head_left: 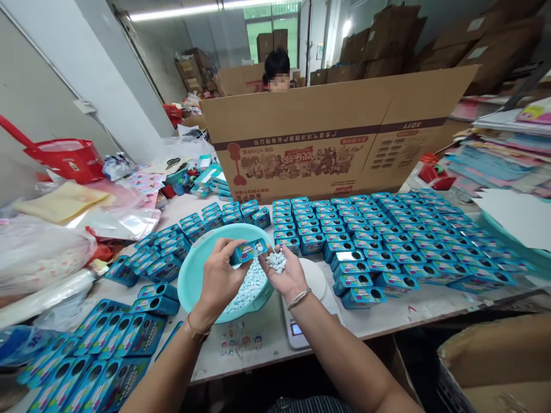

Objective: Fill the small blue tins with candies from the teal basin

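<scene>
My left hand (221, 278) grips a small blue printed tin (248, 251), tilted on its side above a turquoise basin (188, 275). At the tin's right end, pale pieces show in its round opening. My right hand (290, 274) is cupped palm up beside that end, with a heap of pale blue-white candies (276, 261) in it. More loose candies (247, 291) lie in the basin below. Under my right hand and wrist, partly hidden, stands a white kitchen scale (316, 278).
Rows of blue tins (387, 235) with round holes fill the table's right side; more tins (124, 332) stand at left. A large cardboard box (301, 137) stands behind, with a person (276, 71) beyond it. An open carton (495, 367) is at lower right.
</scene>
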Tool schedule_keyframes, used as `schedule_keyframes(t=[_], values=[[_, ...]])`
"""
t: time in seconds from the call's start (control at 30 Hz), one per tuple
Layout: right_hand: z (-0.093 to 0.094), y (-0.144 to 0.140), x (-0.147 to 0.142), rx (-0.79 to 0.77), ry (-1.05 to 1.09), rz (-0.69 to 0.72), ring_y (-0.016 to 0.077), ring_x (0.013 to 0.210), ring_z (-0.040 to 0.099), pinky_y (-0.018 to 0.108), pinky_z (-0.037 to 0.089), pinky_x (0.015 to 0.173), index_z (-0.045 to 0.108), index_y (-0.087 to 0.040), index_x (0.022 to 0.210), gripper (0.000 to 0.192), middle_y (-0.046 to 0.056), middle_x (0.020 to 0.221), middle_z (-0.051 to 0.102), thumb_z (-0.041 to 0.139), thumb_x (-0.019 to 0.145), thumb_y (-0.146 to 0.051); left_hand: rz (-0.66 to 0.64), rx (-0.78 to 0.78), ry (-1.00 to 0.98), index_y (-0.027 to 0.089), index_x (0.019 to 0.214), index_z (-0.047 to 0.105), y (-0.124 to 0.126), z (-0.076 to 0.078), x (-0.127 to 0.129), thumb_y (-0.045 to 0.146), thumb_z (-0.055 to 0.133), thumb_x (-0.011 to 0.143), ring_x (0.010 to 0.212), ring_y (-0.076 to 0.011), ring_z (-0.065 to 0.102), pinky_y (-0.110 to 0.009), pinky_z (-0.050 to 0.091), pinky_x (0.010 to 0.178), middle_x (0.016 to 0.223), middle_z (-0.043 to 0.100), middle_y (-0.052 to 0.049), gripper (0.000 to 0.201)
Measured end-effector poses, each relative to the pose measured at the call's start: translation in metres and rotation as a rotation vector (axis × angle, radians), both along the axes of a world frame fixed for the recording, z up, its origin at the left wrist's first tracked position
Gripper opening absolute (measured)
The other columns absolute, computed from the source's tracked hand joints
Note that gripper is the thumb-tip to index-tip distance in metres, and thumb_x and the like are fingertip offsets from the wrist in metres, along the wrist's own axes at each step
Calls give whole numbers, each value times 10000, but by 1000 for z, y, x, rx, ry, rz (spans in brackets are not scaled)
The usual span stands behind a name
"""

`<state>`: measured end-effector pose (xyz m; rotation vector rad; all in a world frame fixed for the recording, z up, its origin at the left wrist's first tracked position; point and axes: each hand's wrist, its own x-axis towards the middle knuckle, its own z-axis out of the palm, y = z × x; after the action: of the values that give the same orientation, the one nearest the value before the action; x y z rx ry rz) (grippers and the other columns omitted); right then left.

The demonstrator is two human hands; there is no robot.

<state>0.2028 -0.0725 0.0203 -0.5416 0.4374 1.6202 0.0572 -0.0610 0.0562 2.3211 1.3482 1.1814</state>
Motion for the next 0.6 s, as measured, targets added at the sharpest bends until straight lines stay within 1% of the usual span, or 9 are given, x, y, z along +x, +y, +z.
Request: schedule_keyframes(t=[0.1, 0.17, 0.2, 0.23, 0.3, 0.37, 0.4, 0.53, 0.6], values=[[3, -11, 30, 40, 26, -67, 130, 577, 608, 269, 560, 548, 496, -193, 710, 331, 8, 624, 588, 372, 998, -299, -15, -175, -291, 191, 995, 684, -3, -4, 16, 336, 761, 680, 858, -202, 655, -318, 522, 805, 914, 679, -18, 355], [2, -23, 57, 92, 31, -151, 99, 496, 536, 207, 496, 464, 480, -197, 712, 339, -15, 593, 536, 352, 1004, -312, -26, -332, -372, 179, 1009, 686, -6, -12, 32, 366, 806, 626, 838, -216, 670, -361, 524, 840, 866, 705, -11, 443], [1, -30, 71, 118, 21, -196, 87, 462, 495, 183, 456, 426, 469, -199, 711, 343, -24, 580, 511, 341, 1006, -321, -35, -387, -363, 179, 1010, 691, -8, -18, 41, 360, 821, 606, 851, -227, 676, -401, 509, 893, 857, 716, -11, 462], [-1, -37, 86, 142, 0, -242, 81, 438, 461, 170, 417, 396, 457, -202, 712, 345, -32, 571, 491, 328, 1007, -325, -44, -416, -327, 182, 1008, 697, -11, -24, 51, 342, 834, 588, 886, -240, 680, -455, 466, 974, 874, 728, -14, 470], [-7, -53, 114, 182, -61, -324, 75, 404, 414, 161, 347, 353, 439, -209, 721, 338, -45, 556, 454, 294, 1009, -311, -54, -421, -206, 194, 989, 704, -15, -37, 72, 293, 849, 569, 988, -266, 671, -565, 284, 1122, 962, 739, -32, 455], [-15, -67, 137, 229, -136, -376, 73, 386, 393, 165, 309, 336, 420, -216, 728, 307, -55, 549, 430, 293, 1001, -276, -72, -413, -70, 206, 991, 695, -20, -50, 91, 272, 842, 595, 1063, -280, 651, -623, 118, 1164, 1048, 731, -51, 428], [-19, -73, 147, 257, -172, -386, 72, 382, 391, 169, 303, 334, 413, -219, 732, 280, -59, 550, 424, 313, 990, -256, -86, -410, -10, 209, 1001, 686, -21, -57, 100, 275, 834, 620, 1084, -282, 642, -634, 83, 1164, 1070, 725, -59, 415], [-28, -89, 169, 344, -238, -379, 72, 373, 389, 179, 293, 328, 401, -227, 751, 202, -67, 560, 423, 383, 952, -214, -149, -397, 206, 202, 1040, 636, -24, -81, 121, 304, 779, 719, 1112, -281, 622, -643, 81, 1164, 1063, 716, -70, 365], [-29, -91, 172, 371, -238, -366, 73, 369, 381, 181, 283, 322, 402, -229, 758, 192, -70, 561, 421, 398, 949, -216, -161, -376, 306, 191, 1096, 601, -24, -86, 120, 292, 763, 735, 1159, -290, 599, -635, 93, 1167, 1089, 705, -83, 408]])
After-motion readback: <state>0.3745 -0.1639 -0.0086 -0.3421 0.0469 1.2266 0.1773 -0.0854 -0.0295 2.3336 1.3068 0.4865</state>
